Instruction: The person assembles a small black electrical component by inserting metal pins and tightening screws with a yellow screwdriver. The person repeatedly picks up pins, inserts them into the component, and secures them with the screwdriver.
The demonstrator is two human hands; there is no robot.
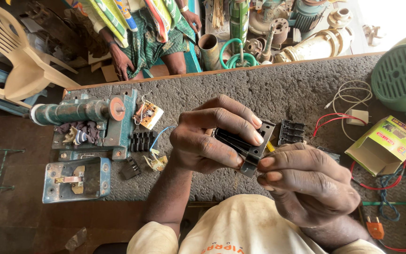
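Observation:
Both my hands hold a small black plastic part [250, 149], a flat frame-like piece, above the grey workbench [278, 89]. My left hand [210, 138] pinches its upper side with thumb and fingers. My right hand [306, 181] grips its lower corner from the right. A yellow bit shows just behind the part. On the bench beside my hands lie a black ribbed block [291, 132] to the right and another black ribbed block [141, 140] to the left.
A teal metal winding machine [95, 117] and a teal base plate [74, 178] stand at the left. A small circuit board [148, 114], a white adapter with cable [357, 116], an open green-yellow carton [385, 146] and a green motor housing [400, 73] lie around. A seated person [142, 33] is across the bench.

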